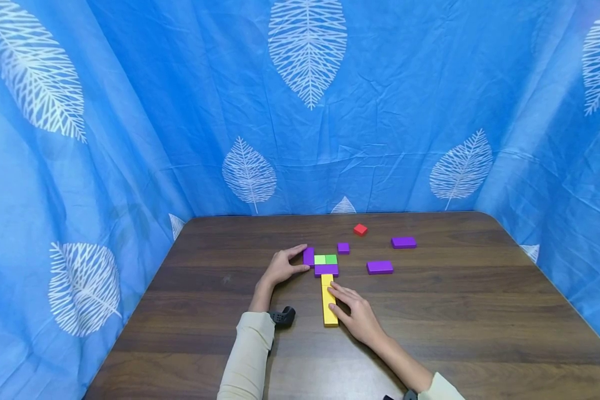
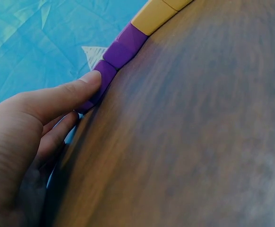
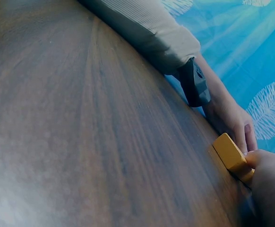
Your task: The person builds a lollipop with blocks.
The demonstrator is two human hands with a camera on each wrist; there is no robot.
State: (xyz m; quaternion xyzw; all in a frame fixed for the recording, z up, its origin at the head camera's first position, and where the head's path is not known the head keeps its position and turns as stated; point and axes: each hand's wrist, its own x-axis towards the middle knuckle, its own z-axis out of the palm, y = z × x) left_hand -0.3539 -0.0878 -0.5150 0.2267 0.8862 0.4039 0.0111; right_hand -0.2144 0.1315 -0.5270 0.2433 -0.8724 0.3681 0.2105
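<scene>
My left hand (image 1: 300, 259) pinches an upright purple block (image 1: 309, 256) between index finger and thumb at the left end of a flat cluster. In the left wrist view the thumb (image 2: 78, 90) presses on that purple block (image 2: 104, 76). Beside it lie two green squares (image 1: 325, 259), and under them a purple block (image 1: 326, 270). A yellow strip (image 1: 329, 303) runs from there toward me. My right hand (image 1: 341, 299) lies with straight fingers along the strip's right side. The right wrist view shows the yellow strip (image 3: 228, 150) against that hand (image 3: 267, 182).
Loose pieces lie on the brown table (image 1: 480, 311): a small purple square (image 1: 343, 248), a red square (image 1: 360, 229), and two long purple blocks (image 1: 404, 242) (image 1: 380, 267). Blue leaf-print cloth (image 1: 405, 111) walls three sides. A black wrist camera (image 1: 282, 317) sits on my left forearm.
</scene>
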